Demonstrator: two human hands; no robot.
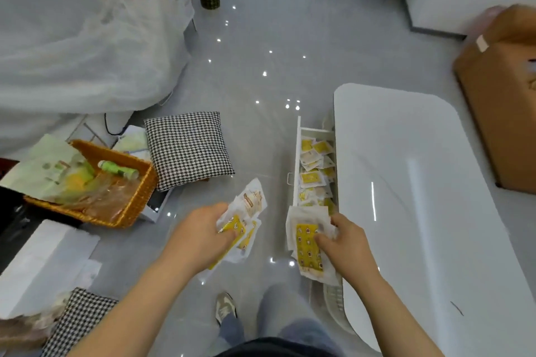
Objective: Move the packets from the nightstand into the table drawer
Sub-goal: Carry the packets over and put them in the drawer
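Head view: right hand [348, 246] clamps a bunch [308, 249] of packets over the near end of the open drawer [297, 153], at 6 o'clock of the packets [314, 174] already inside. At 9 o'clock of it, left hand [203, 238] grips a loose fan [249, 211] of packets above the floor [261, 81]. I think the fan may slip and scatter, as many slick packets share one grip. The narrow drawer is also easy to miss.

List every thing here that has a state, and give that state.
Drawer, pulled open, holding loose packets.
Left hand, gripping a bunch of packets beside the drawer.
Right hand, gripping a stack of packets at the drawer's near end.
Basket, filled with bags.
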